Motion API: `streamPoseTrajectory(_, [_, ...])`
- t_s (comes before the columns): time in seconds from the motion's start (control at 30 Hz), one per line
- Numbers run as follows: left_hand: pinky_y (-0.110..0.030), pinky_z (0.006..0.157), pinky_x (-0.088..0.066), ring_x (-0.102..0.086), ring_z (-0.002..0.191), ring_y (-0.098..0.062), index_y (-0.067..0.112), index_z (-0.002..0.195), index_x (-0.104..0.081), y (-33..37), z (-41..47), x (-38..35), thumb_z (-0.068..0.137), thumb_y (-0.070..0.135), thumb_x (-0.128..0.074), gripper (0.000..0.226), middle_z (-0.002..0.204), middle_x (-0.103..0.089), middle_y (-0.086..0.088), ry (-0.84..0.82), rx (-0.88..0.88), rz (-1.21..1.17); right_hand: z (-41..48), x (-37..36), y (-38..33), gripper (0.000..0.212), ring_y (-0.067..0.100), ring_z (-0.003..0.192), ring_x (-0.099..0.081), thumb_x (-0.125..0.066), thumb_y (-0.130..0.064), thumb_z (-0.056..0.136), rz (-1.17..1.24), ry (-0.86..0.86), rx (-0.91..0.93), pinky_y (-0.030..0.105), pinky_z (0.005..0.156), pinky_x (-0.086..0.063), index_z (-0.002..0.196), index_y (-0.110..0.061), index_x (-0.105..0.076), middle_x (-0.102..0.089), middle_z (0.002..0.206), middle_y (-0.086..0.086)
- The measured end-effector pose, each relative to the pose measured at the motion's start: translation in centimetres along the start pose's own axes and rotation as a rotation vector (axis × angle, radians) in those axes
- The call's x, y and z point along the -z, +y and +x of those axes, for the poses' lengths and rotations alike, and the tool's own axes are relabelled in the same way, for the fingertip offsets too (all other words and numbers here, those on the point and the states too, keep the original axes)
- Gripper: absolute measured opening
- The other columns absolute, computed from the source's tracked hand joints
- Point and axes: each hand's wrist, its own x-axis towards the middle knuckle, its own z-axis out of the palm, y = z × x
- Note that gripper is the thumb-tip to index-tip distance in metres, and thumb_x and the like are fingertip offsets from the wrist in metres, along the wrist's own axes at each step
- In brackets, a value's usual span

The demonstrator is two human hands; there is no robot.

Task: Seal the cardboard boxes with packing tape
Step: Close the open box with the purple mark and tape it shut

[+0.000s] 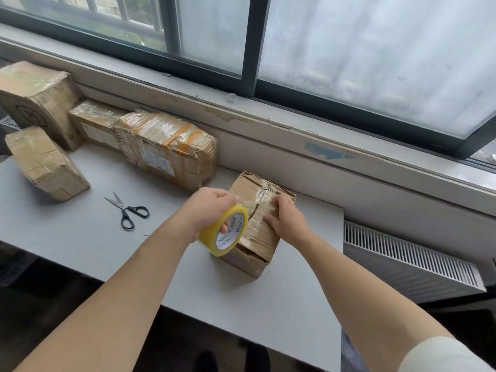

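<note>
Cardboard box (pixel 257 232) sits toward the right end of the grey tabletop (pixel 80 237), just below the window sill, and it is the one I am working on. My left hand (pixel 212 208) has its grip closed on the yellow roll of packing tape (pixel 224 230), fingers hooked through the core, with the roll held against the box's near left edge. I see a clear strip of tape (pixel 252 201) stretched from the roll across the box top. My right hand (pixel 285 217) lies flat on that top, fingers spread and pressing down on the tape; its grip holds nothing. The box is creased and its lower front corner gapes a little.

Black-handled scissors (pixel 127 210) lie on the tabletop to the left, blades apart, well clear of both hands. Four taped boxes are further left: a long one (pixel 166 149) against the wall, a smaller one (pixel 94 124) behind it, a large one (pixel 37 100) at the back corner, and one (pixel 45 162) tilted nearer me. A white radiator (pixel 410 261) shows beyond the right edge.
</note>
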Motion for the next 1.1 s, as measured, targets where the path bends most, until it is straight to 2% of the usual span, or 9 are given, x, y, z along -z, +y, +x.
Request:
streamPoseTrajectory(0.07, [-0.031,0.06,-0.05,-0.053,0.05,-0.019,0.001,0.103,-0.073,0.8,0.5,0.3,0.1,0.031,-0.062,0.032,0.06,-0.06,-0.008,-0.006,0.014,-0.047,-0.1,-0.1,0.1,0.024,0.019,0.105,-0.051,-0.069,-0.03,0.097,-0.023,-0.011,0.042,0.039,0.093,-0.048,0.103,-0.014,-0.052,-0.049,0.126,-0.001])
streamPoseTrajectory(0.2, [-0.028,0.054,-0.051,-0.053,0.05,-0.016,-0.004,0.108,-0.072,2.4,1.3,0.8,0.099,0.031,-0.065,0.036,0.062,-0.06,-0.008,0.009,0.033,-0.141,-0.3,-0.3,0.1,0.018,0.014,0.114,-0.046,-0.068,-0.028,0.097,-0.003,-0.002,0.079,0.035,0.099,-0.045,0.102,-0.015,-0.058,-0.049,0.133,-0.003])
streamPoseTrajectory(0.37, [-0.025,0.05,-0.05,-0.052,0.048,-0.014,-0.006,0.111,-0.071,3.0,1.8,0.8,0.099,0.03,-0.065,0.038,0.06,-0.059,-0.006,0.008,0.039,-0.17,-0.5,-1.1,-0.1,0.023,0.019,0.127,-0.045,-0.063,-0.037,0.097,0.0,0.021,0.019,0.037,0.101,-0.044,0.118,-0.029,-0.061,-0.048,0.131,-0.009])
streamPoseTrajectory(0.5, [-0.024,0.05,-0.051,-0.053,0.051,-0.013,-0.001,0.109,-0.074,3.7,1.6,0.3,0.099,0.029,-0.065,0.033,0.069,-0.061,-0.01,-0.011,0.012,-0.162,-0.6,-1.7,0.0,0.031,0.032,0.133,-0.04,-0.056,-0.038,0.102,-0.183,0.013,0.077,0.043,0.107,-0.044,0.133,-0.033,-0.063,-0.046,0.144,0.004])
streamPoseTrajectory(0.6, [-0.023,0.049,-0.049,-0.053,0.052,-0.012,0.005,0.107,-0.076,5.0,1.4,0.7,0.097,0.028,-0.066,0.028,0.075,-0.061,-0.01,-0.004,-0.046,-0.218,-0.8,-2.2,-0.2,0.033,0.032,0.133,-0.039,-0.05,-0.042,0.105,-0.239,0.01,0.053,0.043,0.101,-0.048,0.137,-0.037,-0.06,-0.041,0.148,0.003])
streamPoseTrajectory(0.73, [-0.028,0.056,-0.055,-0.059,0.054,-0.014,0.02,0.097,-0.076,5.6,0.8,1.6,0.1,0.035,-0.061,0.022,0.065,-0.066,-0.005,0.039,-0.149,0.061,-0.6,-2.4,-0.5,0.036,0.034,0.133,-0.041,-0.045,-0.042,0.107,-0.262,-0.013,0.054,0.041,0.101,-0.046,0.14,-0.037,-0.057,-0.039,0.151,0.004])
streamPoseTrajectory(0.9, [-0.031,0.056,-0.052,-0.057,0.056,-0.019,0.019,0.098,-0.076,1.7,0.3,1.1,0.099,0.034,-0.062,0.02,0.065,-0.063,-0.007,-0.046,-0.081,0.071,-0.6,-2.2,-0.6,0.036,0.03,0.134,-0.041,-0.042,-0.043,0.108,-0.243,-0.038,0.035,0.04,0.101,-0.046,0.139,-0.037,-0.057,-0.036,0.152,0.001])
streamPoseTrajectory(1.0, [-0.028,0.052,-0.051,-0.057,0.052,-0.019,0.02,0.1,-0.074,-1.4,-0.2,0.0,0.1,0.033,-0.061,0.019,0.064,-0.066,-0.006,-0.071,-0.03,0.107,-0.8,-2.2,-0.5,0.032,0.028,0.132,-0.044,-0.042,-0.041,0.108,-0.198,-0.033,0.027,0.04,0.097,-0.048,0.135,-0.034,-0.057,-0.035,0.152,-0.002])
streamPoseTrajectory(1.1, [-0.03,0.056,-0.055,-0.06,0.053,-0.019,0.024,0.102,-0.074,-4.2,-1.1,-1.1,0.1,0.036,-0.06,0.018,0.069,-0.07,-0.007,-0.124,0.037,0.139,-1.1,-2.0,-0.6,0.033,0.028,0.13,-0.046,-0.039,-0.042,0.108,-0.174,-0.02,0.026,0.04,0.098,-0.047,0.138,-0.036,-0.053,-0.035,0.151,-0.003])
